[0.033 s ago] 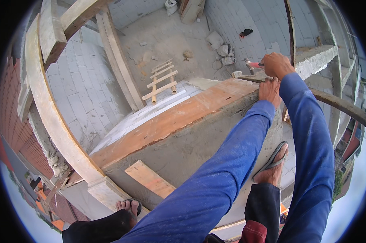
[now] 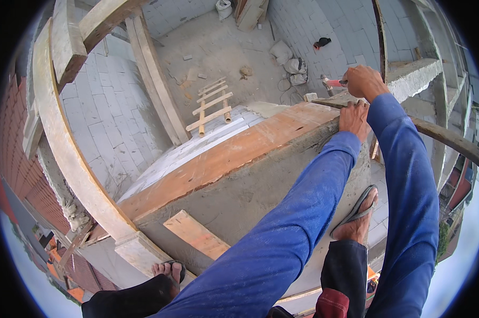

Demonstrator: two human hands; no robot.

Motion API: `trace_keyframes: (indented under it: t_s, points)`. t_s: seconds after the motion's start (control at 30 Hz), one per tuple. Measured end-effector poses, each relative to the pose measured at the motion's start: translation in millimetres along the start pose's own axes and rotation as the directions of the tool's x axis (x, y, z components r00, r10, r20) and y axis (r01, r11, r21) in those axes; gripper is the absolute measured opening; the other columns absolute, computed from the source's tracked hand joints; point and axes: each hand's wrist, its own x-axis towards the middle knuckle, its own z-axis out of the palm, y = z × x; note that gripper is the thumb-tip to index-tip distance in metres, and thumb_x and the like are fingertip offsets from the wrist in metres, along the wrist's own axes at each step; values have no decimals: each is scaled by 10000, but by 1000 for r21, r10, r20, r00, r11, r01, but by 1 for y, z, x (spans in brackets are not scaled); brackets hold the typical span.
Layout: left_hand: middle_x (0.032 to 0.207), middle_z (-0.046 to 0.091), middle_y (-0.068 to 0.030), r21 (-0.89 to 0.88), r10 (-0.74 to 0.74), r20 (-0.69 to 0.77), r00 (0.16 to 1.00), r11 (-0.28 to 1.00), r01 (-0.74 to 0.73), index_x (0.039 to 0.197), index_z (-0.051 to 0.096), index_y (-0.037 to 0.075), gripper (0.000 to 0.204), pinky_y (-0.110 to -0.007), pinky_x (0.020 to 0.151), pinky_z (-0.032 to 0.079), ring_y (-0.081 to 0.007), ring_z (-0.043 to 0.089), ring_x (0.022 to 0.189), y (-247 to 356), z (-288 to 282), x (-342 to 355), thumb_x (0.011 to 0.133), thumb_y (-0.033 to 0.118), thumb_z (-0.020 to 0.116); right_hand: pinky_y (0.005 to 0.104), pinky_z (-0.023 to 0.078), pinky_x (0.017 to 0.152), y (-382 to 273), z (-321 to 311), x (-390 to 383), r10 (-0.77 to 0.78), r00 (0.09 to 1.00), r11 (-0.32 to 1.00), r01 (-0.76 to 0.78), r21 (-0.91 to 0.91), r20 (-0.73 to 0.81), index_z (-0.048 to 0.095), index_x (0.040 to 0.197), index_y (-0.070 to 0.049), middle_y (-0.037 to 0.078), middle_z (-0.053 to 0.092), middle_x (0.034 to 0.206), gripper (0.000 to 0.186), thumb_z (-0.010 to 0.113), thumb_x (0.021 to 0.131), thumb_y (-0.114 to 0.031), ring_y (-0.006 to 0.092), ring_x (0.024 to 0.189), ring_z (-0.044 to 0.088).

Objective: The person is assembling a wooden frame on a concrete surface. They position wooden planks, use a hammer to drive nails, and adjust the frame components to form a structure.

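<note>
My right hand [image 2: 366,82] is closed round the red handle of a hammer [image 2: 333,84], and the hammer's metal head points left above the timber. Just below it, my left hand [image 2: 354,120] bends its fingers down at the far right end of a reddish-brown formwork board [image 2: 250,139]. Whatever those fingers pinch, if anything, is hidden. A dark wooden strip [image 2: 326,103] runs in beside the left fingertips. The board stands along the edge of a grey concrete surface [image 2: 260,180].
My sandalled feet rest on high, narrow footing. A bamboo ladder [image 2: 210,106] leans up from the floor far below. Long timbers [image 2: 75,153] cross at the left. A short loose plank [image 2: 197,234] lies on the concrete. Sacks [image 2: 295,66] lie on the floor below.
My right hand with the hammer has shifted very slightly up and to the right. My left hand keeps its place.
</note>
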Motion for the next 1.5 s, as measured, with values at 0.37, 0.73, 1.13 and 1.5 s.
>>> trace_keyframes:
  t_s: [0.37, 0.73, 1.13, 1.5]
  points:
    - [1069, 710, -100, -2, -38, -25, 999, 999, 38, 1035, 718, 91, 228, -442, 842, 552, -314, 654, 1061, -8, 3, 0, 834, 199, 715, 496, 594, 869, -15, -21, 1, -41, 999, 995, 41, 90, -1, 650, 1386, -277, 218, 741, 1088, 439, 587, 966, -167, 405, 990, 728]
    - [1078, 717, -118, 45, 30, 10, 1000, 999, -30, 1041, 739, 88, 205, -442, 803, 556, -315, 665, 1052, -14, 2, 0, 886, 193, 656, 469, 587, 902, -34, -9, -15, 134, 986, 950, -100, 295, -98, 765, 1149, -84, 204, 746, 1120, 293, 642, 883, -92, 374, 1069, 722]
    - [989, 717, -102, -79, -48, 18, 999, 996, 49, 967, 715, 105, 202, -450, 824, 520, -318, 649, 1038, -9, 9, -1, 847, 262, 674, 482, 595, 855, -27, -2, -9, 32, 999, 991, -29, 129, -23, 753, 1165, -81, 197, 760, 1036, 303, 646, 885, -129, 388, 1020, 732]
    - [1156, 701, -228, -264, -65, 335, 940, 951, 160, 1195, 672, 25, 461, -501, 1016, 489, -406, 622, 1189, -13, -46, 3, 852, 327, 732, 438, 560, 803, -46, -32, -158, 341, 848, 648, 101, 755, -407, 626, 1360, -46, 219, 745, 974, 410, 583, 1006, -248, 367, 913, 741]
